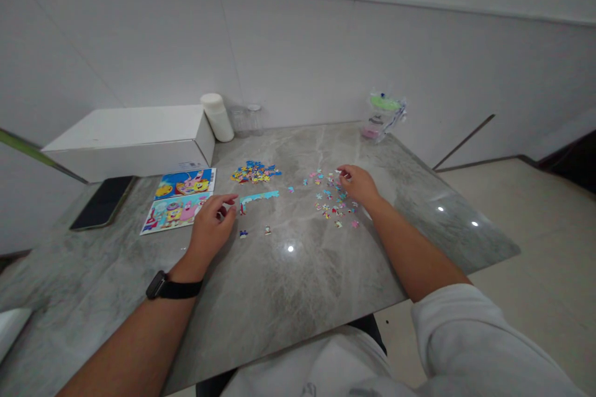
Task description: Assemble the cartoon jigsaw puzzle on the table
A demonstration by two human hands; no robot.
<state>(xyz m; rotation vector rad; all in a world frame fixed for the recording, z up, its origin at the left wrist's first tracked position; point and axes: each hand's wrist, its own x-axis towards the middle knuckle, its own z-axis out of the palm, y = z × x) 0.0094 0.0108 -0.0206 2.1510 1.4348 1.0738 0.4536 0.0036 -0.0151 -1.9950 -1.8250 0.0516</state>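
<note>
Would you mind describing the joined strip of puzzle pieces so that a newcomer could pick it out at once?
On the grey marbled table, find the dense blue-and-yellow heap of pieces. Just nearer the wearer, beside the left hand, lies the light-blue strip. Unlike the loose pieces scattered to its right, it is one narrow joined band, with a reddish bit at its left end.

My left hand (213, 224) is palm-inward with the fingers loosely curled, black watch (173, 286) on that wrist. My right hand (356, 183) is reaching a bit further out, fingertips bent close together, forearm angled in from a white sleeve (465, 322).
</note>
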